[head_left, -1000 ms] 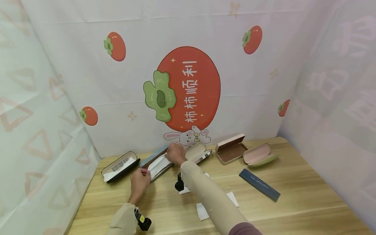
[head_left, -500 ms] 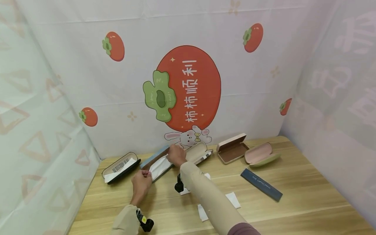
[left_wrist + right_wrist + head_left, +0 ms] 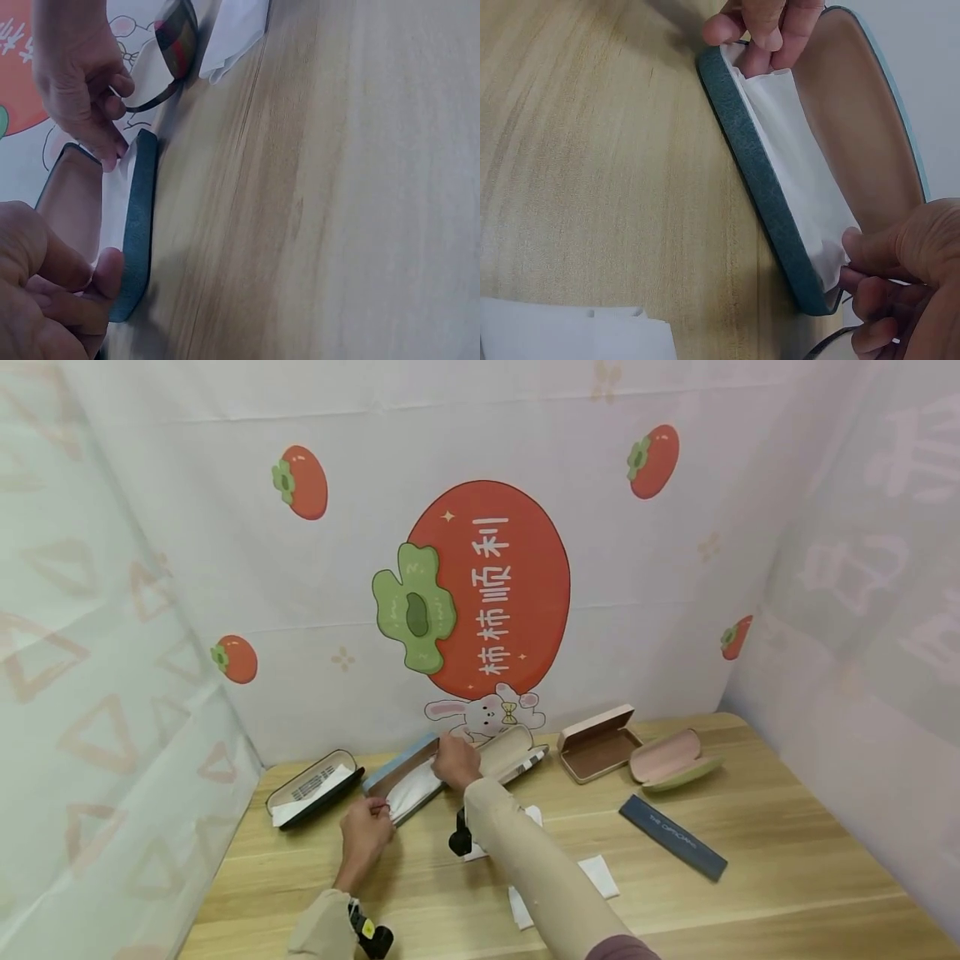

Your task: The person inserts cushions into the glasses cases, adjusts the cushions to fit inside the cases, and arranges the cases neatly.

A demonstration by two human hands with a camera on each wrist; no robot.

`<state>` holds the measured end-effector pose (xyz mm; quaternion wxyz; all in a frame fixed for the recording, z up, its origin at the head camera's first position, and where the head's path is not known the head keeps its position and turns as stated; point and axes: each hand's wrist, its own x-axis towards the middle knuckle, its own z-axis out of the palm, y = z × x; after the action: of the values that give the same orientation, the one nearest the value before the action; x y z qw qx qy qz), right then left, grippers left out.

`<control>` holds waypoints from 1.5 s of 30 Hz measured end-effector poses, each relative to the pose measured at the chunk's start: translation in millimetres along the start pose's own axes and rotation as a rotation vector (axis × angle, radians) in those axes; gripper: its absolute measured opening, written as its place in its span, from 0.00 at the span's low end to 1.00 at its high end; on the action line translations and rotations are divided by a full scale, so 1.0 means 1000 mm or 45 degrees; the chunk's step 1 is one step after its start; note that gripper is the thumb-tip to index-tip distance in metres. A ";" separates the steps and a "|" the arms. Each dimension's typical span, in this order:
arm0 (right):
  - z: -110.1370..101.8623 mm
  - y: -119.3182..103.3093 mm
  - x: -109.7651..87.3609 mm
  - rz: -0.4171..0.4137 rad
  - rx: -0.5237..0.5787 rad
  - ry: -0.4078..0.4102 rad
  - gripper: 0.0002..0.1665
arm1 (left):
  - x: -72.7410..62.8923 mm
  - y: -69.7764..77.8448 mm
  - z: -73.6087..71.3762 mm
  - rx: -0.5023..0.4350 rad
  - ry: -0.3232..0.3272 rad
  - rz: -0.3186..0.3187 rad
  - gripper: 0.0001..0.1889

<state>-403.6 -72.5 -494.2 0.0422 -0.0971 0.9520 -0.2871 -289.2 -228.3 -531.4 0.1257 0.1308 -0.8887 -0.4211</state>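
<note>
Two hands on one white cloth (image 3: 799, 150) rn, lying lengthwise inside the teal case (image 3: 759, 180), lid hinged back. L hand (image 3: 365, 835) works the near end: fingers curled, looks like a pinch on the cloth's edge, tho exact fingertip contact's partly hidden. R hand (image 3: 456, 762) pinches the far end, thumb on top. Hands well apart, cloth btwn, prob. b/c holding both ends keeps it straight & flat in that narrow base. Lid leans toward the backdrop (image 3: 337, 577), prob. so it doesn't block fingers coming in from the front. Black case (image 3: 327, 800) w/ cloth inside sits on the L; plaid case (image 3: 506, 750), brown-lined box (image 3: 600, 752) & pink-lined case (image 3: 667, 758) on the R, all lids up, maybe for easy access. Navy pouch (image 3: 672, 837) & loose white cloths (image 3: 598, 877) lie nearer the person, likely for easy reach.
</note>
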 end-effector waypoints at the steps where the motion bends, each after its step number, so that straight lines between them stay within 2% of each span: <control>1: -0.001 0.000 -0.002 -0.003 -0.001 0.009 0.34 | -0.002 0.000 -0.001 -0.009 -0.009 0.002 0.13; 5: -0.003 -0.001 -0.010 -0.028 -0.011 0.046 0.32 | -0.009 -0.001 -0.009 -0.044 -0.032 -0.011 0.15; 9: -0.005 0.000 -0.014 -0.044 0.014 0.099 0.16 | -0.016 -0.006 -0.018 -0.097 -0.035 -0.054 0.18; 11: -0.009 0.000 -0.015 -0.053 0.042 0.132 0.12 | -0.019 -0.008 -0.024 -0.110 -0.045 -0.056 0.18; 15: -0.019 0.000 -0.018 -0.072 0.136 0.181 0.28 | -0.022 -0.009 -0.035 -0.090 -0.061 -0.050 0.16; 17: -0.024 -0.002 -0.020 -0.084 0.178 0.220 0.30 | -0.024 -0.011 -0.043 -0.046 -0.047 -0.042 0.15; 21: -0.031 -0.009 -0.023 -0.111 0.236 0.296 0.26 | -0.025 -0.012 -0.060 0.088 0.022 -0.029 0.14; 24: -0.033 -0.017 -0.026 -0.135 0.251 0.318 0.20 | -0.025 -0.014 -0.074 0.157 0.067 -0.063 0.17; 30: -0.025 -0.038 -0.030 -0.240 0.269 0.348 0.18 | -0.021 -0.018 -0.100 0.107 0.129 -0.067 0.21; 35: -0.011 -0.054 -0.029 -0.391 0.301 0.366 0.15 | -0.009 -0.025 -0.118 0.102 0.172 -0.091 0.28; 40: 0.005 -0.074 -0.031 -0.578 0.218 0.275 0.12 | 0.002 -0.040 -0.129 0.123 0.145 -0.128 0.40; 45: 0.023 -0.095 -0.033 -0.733 -0.059 0.163 0.25 | 0.009 -0.056 -0.132 0.168 0.125 -0.113 0.45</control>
<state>-353.2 -156.2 -460.0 -0.1035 -0.3456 0.8924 -0.2709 -246.4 -360.5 -493.0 0.1414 0.1985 -0.9006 -0.3600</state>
